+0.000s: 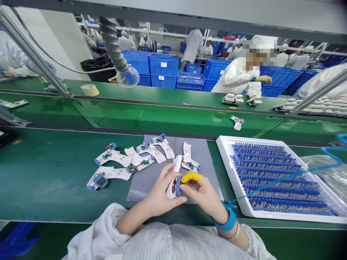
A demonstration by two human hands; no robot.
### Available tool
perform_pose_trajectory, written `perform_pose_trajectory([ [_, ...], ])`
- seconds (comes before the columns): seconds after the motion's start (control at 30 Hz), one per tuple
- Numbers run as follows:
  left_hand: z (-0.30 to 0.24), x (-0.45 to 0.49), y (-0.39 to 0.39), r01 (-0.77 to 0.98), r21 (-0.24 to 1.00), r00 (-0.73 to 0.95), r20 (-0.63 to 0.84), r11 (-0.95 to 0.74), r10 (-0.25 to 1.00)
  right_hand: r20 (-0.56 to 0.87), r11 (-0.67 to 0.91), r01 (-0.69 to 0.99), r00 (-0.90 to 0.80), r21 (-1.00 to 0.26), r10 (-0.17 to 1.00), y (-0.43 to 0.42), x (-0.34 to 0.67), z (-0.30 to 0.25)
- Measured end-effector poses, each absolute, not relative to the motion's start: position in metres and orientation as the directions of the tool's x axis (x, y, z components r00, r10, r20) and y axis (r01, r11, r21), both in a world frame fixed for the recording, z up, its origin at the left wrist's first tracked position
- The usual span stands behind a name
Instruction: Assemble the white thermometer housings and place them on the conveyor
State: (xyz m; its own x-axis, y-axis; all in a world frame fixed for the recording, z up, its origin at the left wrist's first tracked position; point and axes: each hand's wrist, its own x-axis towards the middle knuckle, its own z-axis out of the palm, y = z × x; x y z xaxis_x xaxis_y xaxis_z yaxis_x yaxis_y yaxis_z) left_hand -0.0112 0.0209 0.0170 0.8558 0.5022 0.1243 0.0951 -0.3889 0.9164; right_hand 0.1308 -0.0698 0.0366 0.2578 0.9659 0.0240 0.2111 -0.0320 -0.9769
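We work at a green conveyor bench (48,162). On our right sits a white tray (227,159) of blue parts in tight rows; before us lies a grey mat (142,187), with white casings with circuit boards (162,144) on and beside it. Our left hand (162,189) curls around a held casing (176,166) above the mat. Our right hand (203,193), half open, touches that casing, a yellow finger cot (191,177) on one finger and a blue wrist strap (229,220) at the wrist.

1. We wear a white striped smock (151,242) with loose, gathered sleeves (108,231)
2. A blue wrist strap (227,220) circles our right wrist, a thin blue cord (282,177) running from it
3. A thin bracelet (235,231) sits just beside the strap
4. A yellow finger cot (191,177) covers fingers of our right hand (203,195)
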Motion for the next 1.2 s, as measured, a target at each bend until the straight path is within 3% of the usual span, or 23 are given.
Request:
perform_pose_trajectory([
  [0.1, 0.0155, -0.0105, 0.0208, 0.095, 0.9, 0.851, 0.149, -0.426, 0.504, -0.07, -0.084, 0.066, 0.198, -0.994, 0.978, -0.068, 0.1344, 0.034],
  [0.3, 0.0148, -0.0098, 0.021, 0.114, 0.891, 0.841, 0.149, -0.439, 0.52, -0.099, -0.096, -0.027, 0.187, -0.995, 0.977, -0.066, 0.1365, 0.0334],
  [1.2, 0.0102, -0.0071, 0.0182, 0.28, 0.799, 0.814, 0.096, -0.532, 0.574, -0.072, -0.103, 0.126, 0.226, -0.987, 0.971, -0.0629, 0.1369, 0.0273],
])
